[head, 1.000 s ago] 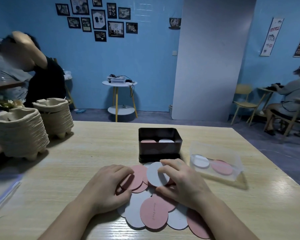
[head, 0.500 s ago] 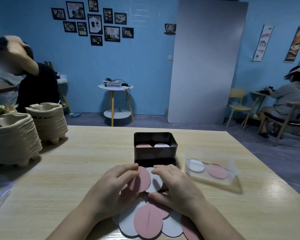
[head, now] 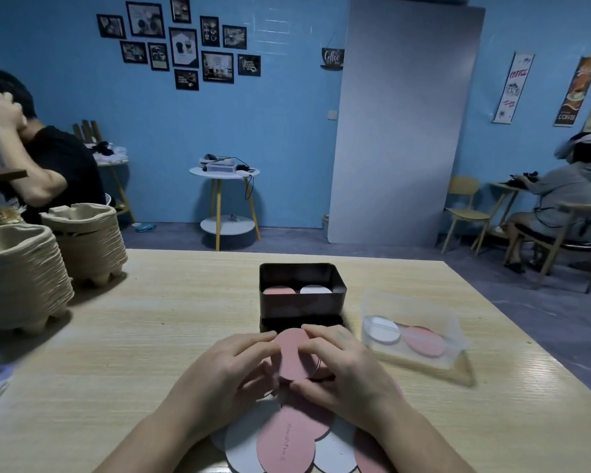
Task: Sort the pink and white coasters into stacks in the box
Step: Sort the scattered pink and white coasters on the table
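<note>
Pinched from both sides by curled fingers of left hand (head: pixel 226 373) and right hand (head: pixel 350 373): pink coaster (head: pixel 292 356), tilted up (a second thin edge just behind, colour unclear). Just beyond the fingertips, box (head: pixel 301 307) with pink stack (head: pixel 279 291) and white stack (head: pixel 316 289). Nearer than the fingers, loose coasters (head: pixel 289 445) fanned on worktop (head: pixel 151 336).

Wall sign (head: pixel 332 58) reads "Coffee"; brown poster (head: pixel 576 92) reads "COFFEE".

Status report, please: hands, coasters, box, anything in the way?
Hands: left hand, right hand pinch round pink coaster. Open dark metal box just ahead, pink stack, white stack inside. Nothing between.
</note>
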The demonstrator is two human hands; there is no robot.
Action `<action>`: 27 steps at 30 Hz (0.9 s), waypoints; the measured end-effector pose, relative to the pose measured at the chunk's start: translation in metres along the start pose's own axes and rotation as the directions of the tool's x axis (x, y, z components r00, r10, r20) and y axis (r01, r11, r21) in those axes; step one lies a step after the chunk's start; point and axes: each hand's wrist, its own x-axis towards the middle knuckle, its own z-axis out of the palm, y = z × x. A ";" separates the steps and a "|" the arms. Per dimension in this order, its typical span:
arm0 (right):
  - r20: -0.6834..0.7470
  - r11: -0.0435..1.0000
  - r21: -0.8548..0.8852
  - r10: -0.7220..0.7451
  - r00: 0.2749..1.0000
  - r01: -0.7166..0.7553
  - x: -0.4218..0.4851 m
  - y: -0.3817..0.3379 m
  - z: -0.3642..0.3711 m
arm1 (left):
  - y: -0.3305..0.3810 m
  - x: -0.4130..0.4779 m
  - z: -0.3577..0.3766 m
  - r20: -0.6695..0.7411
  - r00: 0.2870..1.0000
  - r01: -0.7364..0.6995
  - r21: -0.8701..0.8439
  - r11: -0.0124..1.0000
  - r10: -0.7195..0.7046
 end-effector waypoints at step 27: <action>-0.004 0.995 0.027 0.101 0.995 -0.101 0.018 0.013 -0.016 | -0.002 0.010 -0.006 -0.025 0.997 0.074 0.048 0.996 -0.073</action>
